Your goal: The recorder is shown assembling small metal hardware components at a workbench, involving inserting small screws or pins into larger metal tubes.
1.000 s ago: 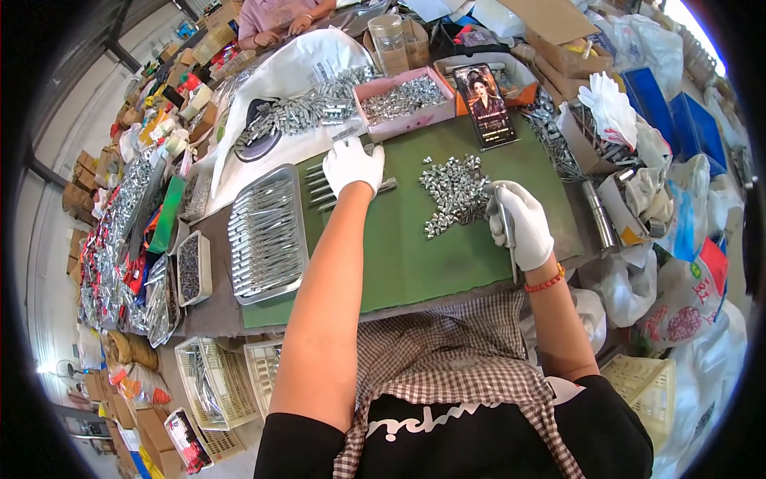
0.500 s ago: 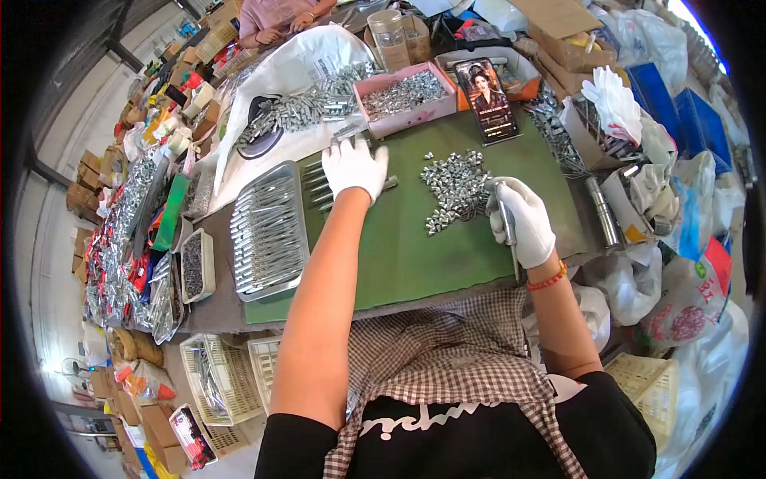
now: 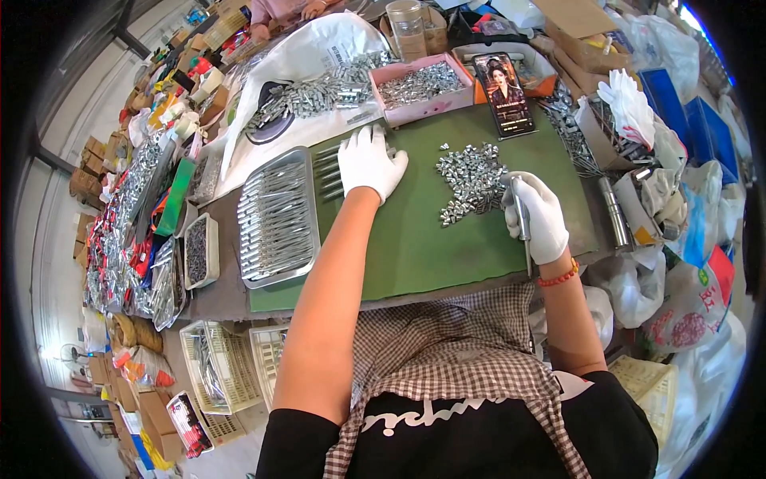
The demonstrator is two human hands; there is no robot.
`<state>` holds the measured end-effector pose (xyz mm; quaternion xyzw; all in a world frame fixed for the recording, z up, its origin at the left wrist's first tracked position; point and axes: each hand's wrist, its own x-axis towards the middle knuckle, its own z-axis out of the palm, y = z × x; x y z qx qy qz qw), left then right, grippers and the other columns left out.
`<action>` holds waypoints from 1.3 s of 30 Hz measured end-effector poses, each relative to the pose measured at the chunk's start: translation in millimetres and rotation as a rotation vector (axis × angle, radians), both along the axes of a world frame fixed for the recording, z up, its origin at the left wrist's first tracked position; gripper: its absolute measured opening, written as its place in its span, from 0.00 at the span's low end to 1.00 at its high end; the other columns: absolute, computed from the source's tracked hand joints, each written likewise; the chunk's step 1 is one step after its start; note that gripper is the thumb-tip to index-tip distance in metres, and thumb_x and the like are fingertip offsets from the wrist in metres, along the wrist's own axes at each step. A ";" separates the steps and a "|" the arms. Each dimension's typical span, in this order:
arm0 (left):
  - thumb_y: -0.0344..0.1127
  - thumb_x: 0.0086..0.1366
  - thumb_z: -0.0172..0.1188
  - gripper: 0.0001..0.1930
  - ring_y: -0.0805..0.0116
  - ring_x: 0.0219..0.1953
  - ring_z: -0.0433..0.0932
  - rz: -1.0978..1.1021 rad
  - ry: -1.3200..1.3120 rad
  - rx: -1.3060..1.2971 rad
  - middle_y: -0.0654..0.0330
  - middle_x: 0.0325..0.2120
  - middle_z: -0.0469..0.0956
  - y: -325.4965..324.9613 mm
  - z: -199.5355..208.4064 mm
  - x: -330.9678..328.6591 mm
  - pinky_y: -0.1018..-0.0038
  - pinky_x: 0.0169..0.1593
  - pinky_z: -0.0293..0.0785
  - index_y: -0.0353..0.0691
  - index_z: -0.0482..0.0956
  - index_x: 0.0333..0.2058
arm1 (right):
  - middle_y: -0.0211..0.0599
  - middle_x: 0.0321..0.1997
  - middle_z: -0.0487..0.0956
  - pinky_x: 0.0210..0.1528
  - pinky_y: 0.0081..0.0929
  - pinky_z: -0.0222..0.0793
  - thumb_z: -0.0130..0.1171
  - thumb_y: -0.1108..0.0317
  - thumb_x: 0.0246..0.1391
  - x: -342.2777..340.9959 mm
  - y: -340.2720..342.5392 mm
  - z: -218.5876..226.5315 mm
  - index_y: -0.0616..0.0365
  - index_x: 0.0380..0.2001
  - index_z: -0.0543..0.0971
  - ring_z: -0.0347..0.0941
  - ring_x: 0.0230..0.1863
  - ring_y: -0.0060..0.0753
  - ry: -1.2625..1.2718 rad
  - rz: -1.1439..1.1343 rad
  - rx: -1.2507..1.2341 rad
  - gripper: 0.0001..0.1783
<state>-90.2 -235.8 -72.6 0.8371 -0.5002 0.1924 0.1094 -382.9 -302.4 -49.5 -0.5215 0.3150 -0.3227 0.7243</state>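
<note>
My left hand [image 3: 373, 165], in a white glove, lies palm down with its fingers stretched out over the far part of a green mat [image 3: 383, 255]. Its fingertips are at a row of slim metal rods [image 3: 329, 170]; whatever is under the palm is hidden. My gloved right hand [image 3: 541, 223] is closed around a metal tool [image 3: 523, 219] with a thick round handle and a thin shaft pointing toward me. Just left of that hand is a loose pile of small shiny metal fittings [image 3: 472, 177]. A metal tray [image 3: 316, 239] filled with slender metal rods stands left of my left forearm.
Behind the mat stand a pink box [image 3: 435, 110] of small metal parts and a propped phone [image 3: 504, 96]. Metal cylinders [image 3: 307, 104] are heaped on a white sack [image 3: 239, 152]. A small bin [image 3: 214, 247] sits at left, blue bins [image 3: 712, 136] at right. Another person's hand [image 3: 313, 9] shows beyond.
The whole view has shifted slightly. A metal rod end that stuck out to the right of my left hand no longer shows, and its thumb is spread wider. My right hand keeps its hold.
</note>
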 end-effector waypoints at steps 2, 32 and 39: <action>0.58 0.58 0.54 0.31 0.54 0.54 0.72 0.021 0.077 0.024 0.50 0.50 0.74 -3.9 9.5 -3.3 0.59 0.59 0.64 0.39 0.76 0.52 | 0.30 0.29 0.75 0.17 0.13 0.64 0.52 0.61 0.65 -1.1 -1.2 -2.3 0.63 0.47 0.76 0.69 0.18 0.16 0.009 0.004 -0.011 0.16; 0.29 0.59 0.58 0.13 0.51 0.49 0.75 -0.478 0.534 -0.452 0.50 0.44 0.77 74.6 37.3 -112.2 0.64 0.54 0.70 0.37 0.78 0.44 | 0.44 0.50 0.78 0.51 0.26 0.72 0.47 0.77 0.61 -29.9 28.0 87.2 0.65 0.51 0.71 0.76 0.51 0.32 -0.135 -0.125 -0.727 0.15; 0.30 0.57 0.60 0.12 0.52 0.44 0.77 -0.533 0.627 -0.460 0.54 0.40 0.79 88.7 20.6 -136.4 0.63 0.50 0.73 0.39 0.80 0.41 | 0.47 0.51 0.79 0.46 0.26 0.74 0.46 0.81 0.60 -33.3 34.6 92.5 0.66 0.51 0.70 0.79 0.41 0.32 -0.233 -0.262 -0.783 0.16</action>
